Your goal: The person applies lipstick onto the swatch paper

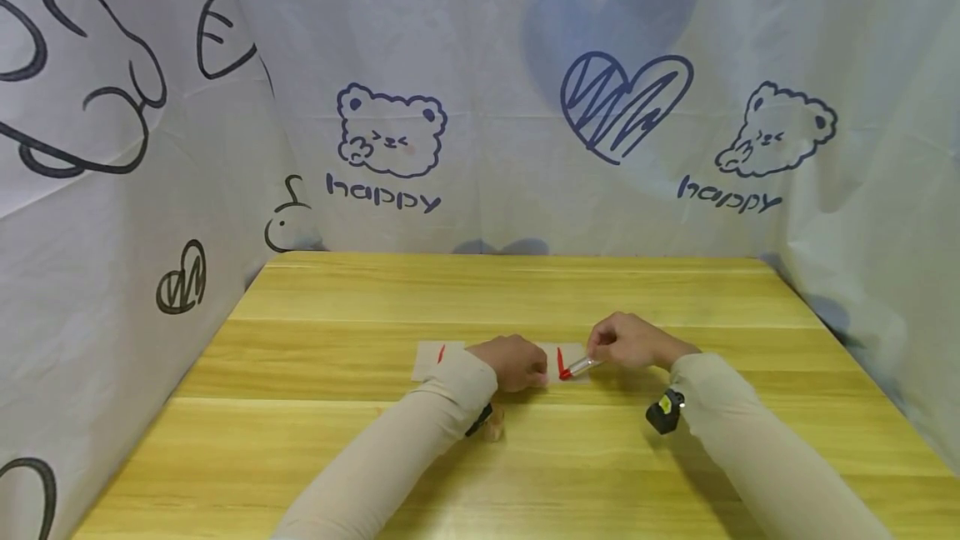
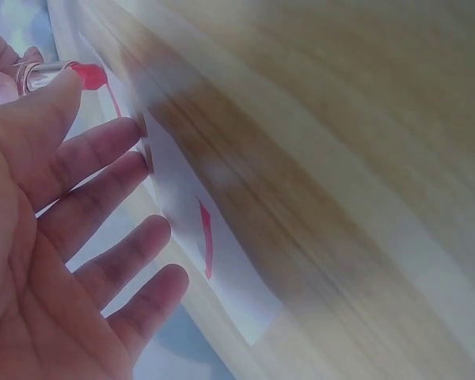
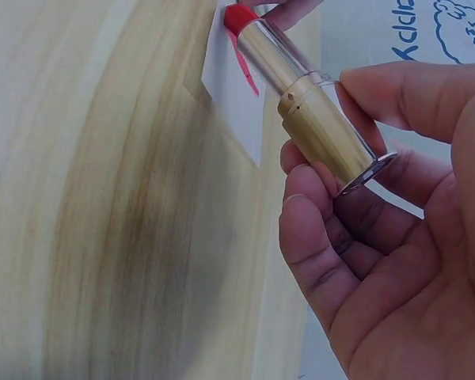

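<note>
My right hand (image 1: 630, 340) pinches a lipstick (image 3: 293, 103) with a gold base and clear sleeve; its red tip meets the paper's right part in the head view. The white strip of paper (image 2: 174, 174) lies on the table and bears a red stroke at its left end and an L-shaped red mark at its right. My left hand (image 1: 513, 362) rests over the middle of the strip, covering it in the head view. Its fingers (image 2: 103, 229) are spread and loosely bent, fingertips at the paper, holding nothing. The left thumb is close to the lipstick's tip.
The wooden table (image 1: 337, 298) stretches out around the paper. White curtains (image 1: 495, 173) with drawn bears and hearts hang behind and at the sides. A small tan thing (image 1: 495, 423) shows beside the left wrist, too unclear to name.
</note>
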Tool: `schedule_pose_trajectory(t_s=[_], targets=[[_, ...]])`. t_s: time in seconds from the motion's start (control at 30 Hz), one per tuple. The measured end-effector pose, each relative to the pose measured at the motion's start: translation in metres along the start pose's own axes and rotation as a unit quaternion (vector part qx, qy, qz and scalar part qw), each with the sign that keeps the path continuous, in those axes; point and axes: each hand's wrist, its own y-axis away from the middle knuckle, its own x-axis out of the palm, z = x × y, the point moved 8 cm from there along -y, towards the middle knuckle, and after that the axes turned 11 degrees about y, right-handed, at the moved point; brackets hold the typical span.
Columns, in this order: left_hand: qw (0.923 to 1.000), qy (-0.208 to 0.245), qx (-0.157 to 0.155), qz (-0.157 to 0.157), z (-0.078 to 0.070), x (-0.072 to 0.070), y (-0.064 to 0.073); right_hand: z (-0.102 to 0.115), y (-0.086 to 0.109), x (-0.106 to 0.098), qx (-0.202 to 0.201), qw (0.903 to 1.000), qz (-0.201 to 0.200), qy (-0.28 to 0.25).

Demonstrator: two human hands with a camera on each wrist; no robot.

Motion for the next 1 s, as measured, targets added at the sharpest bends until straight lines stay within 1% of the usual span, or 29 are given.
schedule_pose_trajectory(t_s=[0.27, 0.53, 0.67, 0.83, 1.0], targets=[[1.0000, -0.001, -0.003, 0.002, 0.000, 0.000, 0.001, 0.001, 0.002, -0.005, -0.004, 0.9999, -0.009, 0.007], [0.9999, 0.010, -0.003, -0.004, -0.002, -0.001, 0.005, 0.000, 0.003, -0.008, 0.016, 0.9997, -0.017, -0.010], [0.9999, 0.011, -0.002, -0.007, -0.001, -0.001, 0.006, -0.003, 0.004, -0.010, 0.033, 0.9990, -0.029, -0.008], [0.9998, 0.014, 0.009, -0.011, 0.001, -0.002, 0.004, -0.005, 0.004, -0.013, 0.049, 0.9974, -0.050, -0.020], [0.9987, 0.035, 0.020, -0.032, 0.006, -0.008, 0.006, -0.005, 0.004, -0.016, 0.062, 0.9949, -0.075, -0.030]])
